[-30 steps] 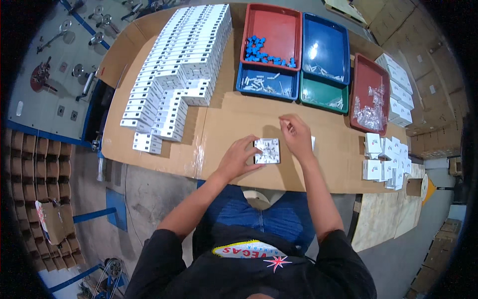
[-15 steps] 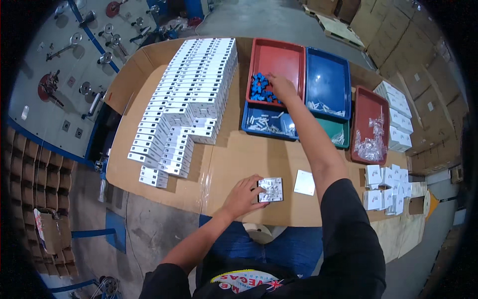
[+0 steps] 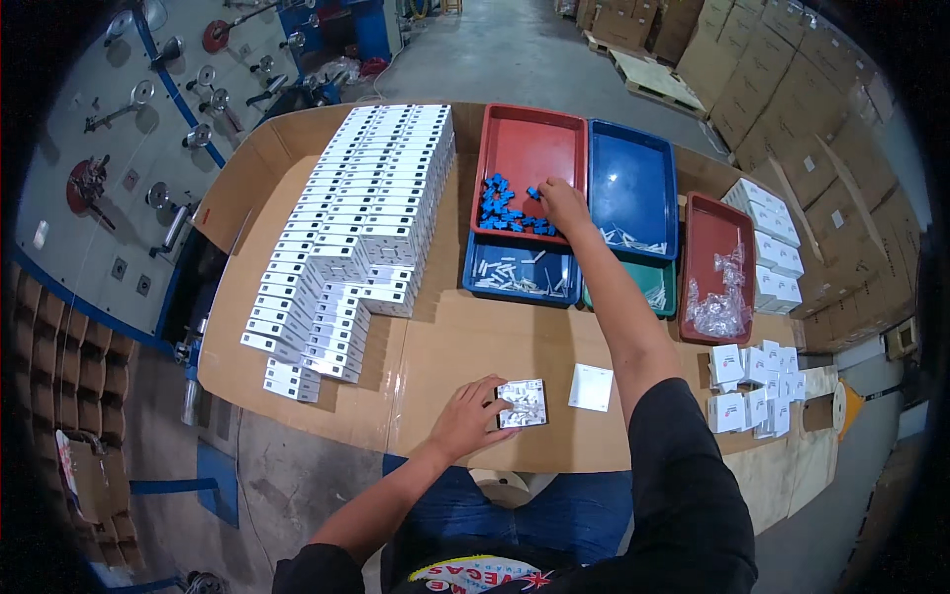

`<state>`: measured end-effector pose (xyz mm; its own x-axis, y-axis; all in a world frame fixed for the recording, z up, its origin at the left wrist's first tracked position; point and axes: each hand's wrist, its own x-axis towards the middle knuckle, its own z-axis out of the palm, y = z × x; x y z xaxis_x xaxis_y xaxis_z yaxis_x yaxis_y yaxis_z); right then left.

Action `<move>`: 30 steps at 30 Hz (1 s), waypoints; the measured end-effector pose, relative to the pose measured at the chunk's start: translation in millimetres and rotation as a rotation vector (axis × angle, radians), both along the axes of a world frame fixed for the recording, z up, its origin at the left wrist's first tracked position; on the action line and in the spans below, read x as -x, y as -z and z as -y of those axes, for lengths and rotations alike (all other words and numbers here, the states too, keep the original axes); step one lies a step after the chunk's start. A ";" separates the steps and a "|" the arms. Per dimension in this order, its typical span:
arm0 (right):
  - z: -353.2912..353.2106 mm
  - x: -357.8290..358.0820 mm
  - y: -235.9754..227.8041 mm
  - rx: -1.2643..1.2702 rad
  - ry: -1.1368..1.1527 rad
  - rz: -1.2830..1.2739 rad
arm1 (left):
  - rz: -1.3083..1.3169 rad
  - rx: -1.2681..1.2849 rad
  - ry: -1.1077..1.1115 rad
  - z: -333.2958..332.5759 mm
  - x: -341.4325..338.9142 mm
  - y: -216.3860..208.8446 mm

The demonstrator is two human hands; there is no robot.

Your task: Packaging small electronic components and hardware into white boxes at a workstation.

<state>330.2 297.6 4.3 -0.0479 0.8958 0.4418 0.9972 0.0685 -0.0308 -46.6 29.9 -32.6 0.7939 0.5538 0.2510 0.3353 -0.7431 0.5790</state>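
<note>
My left hand (image 3: 463,418) grips the left edge of a small square open box (image 3: 522,404) at the table's near edge; small white and grey pieces fill it. Over the red tray (image 3: 536,139), my right hand (image 3: 564,206) is closed in a pinch on a small blue plastic piece (image 3: 533,193). Just left of those fingers lies a pile of similar blue pieces (image 3: 498,206) in that tray. A flat white square card (image 3: 591,387) rests on the cardboard, to the right of the open box.
Long rows of white boxes (image 3: 371,213) stand at left. Blue trays (image 3: 631,178), a green tray (image 3: 670,292) and another red tray (image 3: 696,223) hold small white parts or clear bags. Small white boxes (image 3: 757,396) cluster at right. Cartons (image 3: 782,109) are stacked beyond.
My right hand has drawn a blue piece a little rightward, apart from the pile. My left hand stays on the box. The whole view has shifted slightly.
</note>
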 end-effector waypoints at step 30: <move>216.7 29.6 -9.0 -0.198 -0.072 -1.941 | 0.020 -0.053 -0.013 0.9 6.4 8.6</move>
<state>300.5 80.9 13.3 0.5203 0.8539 0.0093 -0.3789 0.2406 -0.8936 -53.0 29.0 -41.2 0.7810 0.5499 0.2962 0.3342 -0.7685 0.5456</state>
